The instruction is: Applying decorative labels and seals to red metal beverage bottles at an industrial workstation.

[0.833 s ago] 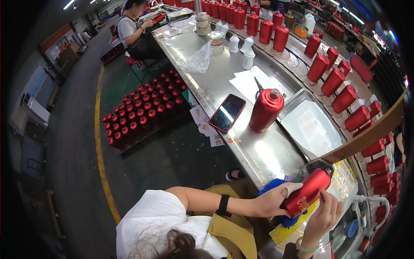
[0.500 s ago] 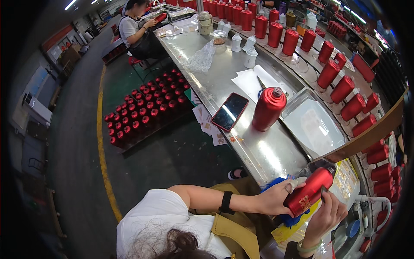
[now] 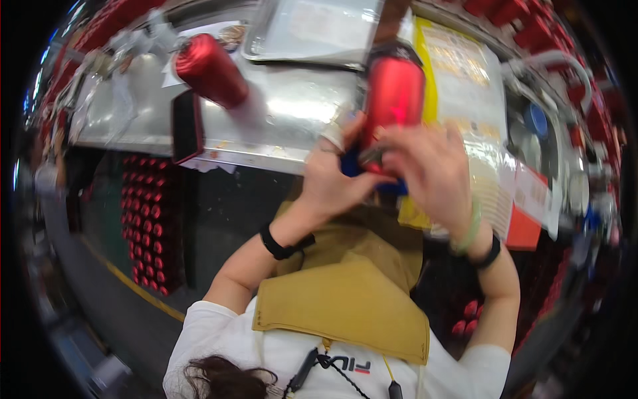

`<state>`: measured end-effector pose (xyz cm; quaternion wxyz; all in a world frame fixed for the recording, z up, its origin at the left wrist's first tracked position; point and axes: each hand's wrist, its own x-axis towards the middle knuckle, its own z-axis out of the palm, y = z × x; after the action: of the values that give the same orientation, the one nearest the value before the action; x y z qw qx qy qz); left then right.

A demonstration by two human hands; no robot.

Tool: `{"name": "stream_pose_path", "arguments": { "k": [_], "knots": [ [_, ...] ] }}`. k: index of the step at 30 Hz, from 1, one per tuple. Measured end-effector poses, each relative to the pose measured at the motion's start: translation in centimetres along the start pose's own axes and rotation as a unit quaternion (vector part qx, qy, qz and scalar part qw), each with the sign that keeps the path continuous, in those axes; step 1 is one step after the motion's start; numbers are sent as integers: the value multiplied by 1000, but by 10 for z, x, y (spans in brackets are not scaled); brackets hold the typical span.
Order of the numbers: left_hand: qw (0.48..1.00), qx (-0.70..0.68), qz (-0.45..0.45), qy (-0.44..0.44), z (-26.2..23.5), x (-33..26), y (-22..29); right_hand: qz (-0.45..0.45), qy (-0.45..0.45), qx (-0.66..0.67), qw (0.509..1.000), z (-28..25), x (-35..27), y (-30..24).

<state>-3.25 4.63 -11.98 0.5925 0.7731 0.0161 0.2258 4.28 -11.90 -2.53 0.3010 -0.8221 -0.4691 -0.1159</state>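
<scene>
A glossy red metal bottle [image 3: 397, 93] lies in front of me, its base end toward me and its dark neck end pointing away. My left hand [image 3: 329, 176] is closed round its left side near the base, with pale finger covers on some fingertips. Over the base end, my right hand [image 3: 432, 173] pinches a small dark flat piece [image 3: 371, 155] against or close to the bottle; motion blur hides its exact kind. Blue cloth [image 3: 392, 187] shows under the bottle. The gold print seen earlier on the bottle cannot be made out now.
Another red bottle [image 3: 212, 70] stands on the metal bench [image 3: 286, 96] beside a phone [image 3: 187, 126]. A shallow tray [image 3: 312, 56] is behind. To the right lie gold-printed transfer sheets [image 3: 458, 73] and a blue cup [image 3: 535, 120]. Rows of red bottles [image 3: 147, 219] sit low on the left.
The view has swung to the right, blurring the scene. The bottle now points straight away from me. My right hand has moved across its base end; the left still holds it.
</scene>
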Motion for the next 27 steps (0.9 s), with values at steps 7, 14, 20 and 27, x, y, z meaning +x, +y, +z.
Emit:
{"name": "stream_pose_path", "arguments": {
  "k": [7,14,20,27],
  "knots": [
    [998,5,29,-64,11,-5,-7,-79,99,-23,992,2,-46,12],
    [965,193,168,-62,12,3,15,34,214,-94,972,-2,-36,52],
    [971,155,149,-104,5,7,1,-10,118,15,993,6,-50,8],
    [950,172,247,-85,1,14,11,186,317,99,925,-15,-46,42]
  ]
}}
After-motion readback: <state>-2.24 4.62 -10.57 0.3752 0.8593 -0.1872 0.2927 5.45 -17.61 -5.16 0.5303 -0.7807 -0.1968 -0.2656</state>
